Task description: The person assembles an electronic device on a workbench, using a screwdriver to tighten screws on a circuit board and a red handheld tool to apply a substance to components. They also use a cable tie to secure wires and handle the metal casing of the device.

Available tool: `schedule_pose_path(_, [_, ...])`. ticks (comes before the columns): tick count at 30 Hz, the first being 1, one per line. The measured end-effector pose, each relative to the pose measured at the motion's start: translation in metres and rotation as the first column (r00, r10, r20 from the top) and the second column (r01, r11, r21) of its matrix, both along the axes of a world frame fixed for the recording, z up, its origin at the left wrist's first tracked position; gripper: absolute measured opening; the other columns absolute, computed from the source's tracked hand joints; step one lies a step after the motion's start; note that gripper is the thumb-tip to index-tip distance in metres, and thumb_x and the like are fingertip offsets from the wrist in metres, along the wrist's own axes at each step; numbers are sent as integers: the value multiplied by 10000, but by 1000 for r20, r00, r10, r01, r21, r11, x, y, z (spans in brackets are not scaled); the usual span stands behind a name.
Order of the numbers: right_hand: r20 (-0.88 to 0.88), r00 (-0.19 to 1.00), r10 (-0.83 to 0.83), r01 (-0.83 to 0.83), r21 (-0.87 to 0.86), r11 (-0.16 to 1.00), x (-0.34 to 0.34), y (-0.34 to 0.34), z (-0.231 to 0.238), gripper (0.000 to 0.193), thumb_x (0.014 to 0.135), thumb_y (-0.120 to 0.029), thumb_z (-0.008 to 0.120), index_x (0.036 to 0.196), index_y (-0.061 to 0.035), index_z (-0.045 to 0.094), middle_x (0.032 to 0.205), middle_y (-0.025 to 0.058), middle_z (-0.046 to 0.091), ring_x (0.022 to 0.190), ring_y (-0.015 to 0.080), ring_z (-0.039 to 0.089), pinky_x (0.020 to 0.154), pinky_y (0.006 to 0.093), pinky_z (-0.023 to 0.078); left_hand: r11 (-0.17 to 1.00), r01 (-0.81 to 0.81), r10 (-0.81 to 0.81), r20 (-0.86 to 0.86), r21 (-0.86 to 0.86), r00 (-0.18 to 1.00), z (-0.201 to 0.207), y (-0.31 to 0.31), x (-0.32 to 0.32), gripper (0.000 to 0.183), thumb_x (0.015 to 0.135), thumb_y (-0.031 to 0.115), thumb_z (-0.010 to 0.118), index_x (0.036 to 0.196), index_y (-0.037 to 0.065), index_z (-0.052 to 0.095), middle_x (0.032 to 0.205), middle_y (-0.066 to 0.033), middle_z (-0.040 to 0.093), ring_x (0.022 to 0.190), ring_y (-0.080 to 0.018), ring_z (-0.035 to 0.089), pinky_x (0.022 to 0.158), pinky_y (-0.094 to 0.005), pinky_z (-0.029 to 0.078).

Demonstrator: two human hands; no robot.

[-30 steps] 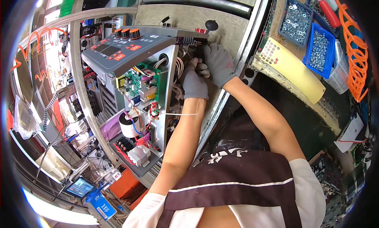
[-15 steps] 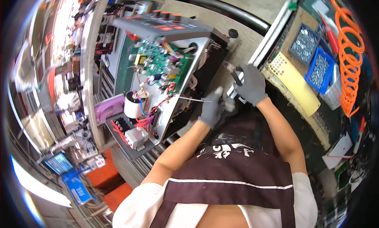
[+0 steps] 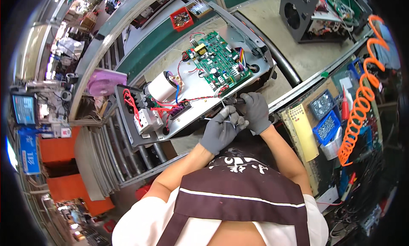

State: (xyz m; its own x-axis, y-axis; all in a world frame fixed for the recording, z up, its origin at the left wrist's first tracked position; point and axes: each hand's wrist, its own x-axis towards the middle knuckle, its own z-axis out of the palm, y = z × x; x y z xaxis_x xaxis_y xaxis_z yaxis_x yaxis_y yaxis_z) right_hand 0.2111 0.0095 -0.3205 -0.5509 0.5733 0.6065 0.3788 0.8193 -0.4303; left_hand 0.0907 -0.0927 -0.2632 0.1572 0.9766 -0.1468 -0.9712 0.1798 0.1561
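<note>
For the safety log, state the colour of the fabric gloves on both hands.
Grey gloves, clearest in the head view.

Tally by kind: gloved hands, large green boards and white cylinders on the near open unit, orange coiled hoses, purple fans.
Gloved hands: 2 (left hand, right hand)
Large green board: 1
White cylinder: 1
Orange coiled hose: 1
Purple fan: 1
Total: 6

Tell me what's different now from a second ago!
The left hand and right hand moved back toward the person's body, to the near edge of the open machine. The right hand now shows a dark tool in its grip. The machine's orange knobs went out of sight, though the view shifted too. The yellow sheet stayed off to the right.
</note>
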Motion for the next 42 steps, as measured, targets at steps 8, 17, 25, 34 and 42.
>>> schedule_pose_path(8, [59,998,0,-1,21,1000,-3,-2,24,705,515,-286,811,1082,-105,434,922,96,474,803,290,489,690,398,399,979,-34,-4,-188,-201,982,18,-11,-15,248,956,219,380,984,24,531,753,-116,605,788,-297,605,828,-460,490])
schedule_pose_path(17, [186,983,-2,-12,73,997,-13,2,29,588,520,-199,768,1019,-101,474,881,98,496,798,288,508,660,397,413,981,63,-104,-223,-182,969,12,-8,-21,267,955,199,376,1013,-9,533,837,-169,637,852,-320,620,857,-475,490])
schedule_pose_path(25, [282,953,112,-31,-277,960,12,-4,76,494,600,-129,693,1055,-82,507,843,115,520,791,268,553,678,372,450,934,82,-263,-515,-347,816,83,-50,-49,187,912,194,492,1008,49,561,757,-34,552,647,-126,523,636,-284,460])
schedule_pose_path(34, [-235,970,-59,-214,-947,240,-2,9,173,735,687,-281,651,1307,-20,353,853,31,446,709,89,446,616,237,402,997,17,-71,-992,-73,-100,254,6,-185,320,813,302,568,958,24,631,744,-12,551,720,-75,505,637,-219,414])
schedule_pose_path(42, [-108,963,-248,-80,-989,120,-41,32,187,365,817,-310,587,1036,-47,461,599,-9,446,453,75,408,408,207,330,959,205,-70,-864,-195,-499,130,200,-149,302,719,257,619,914,32,663,781,-84,625,678,-154,559,635,-304,467])
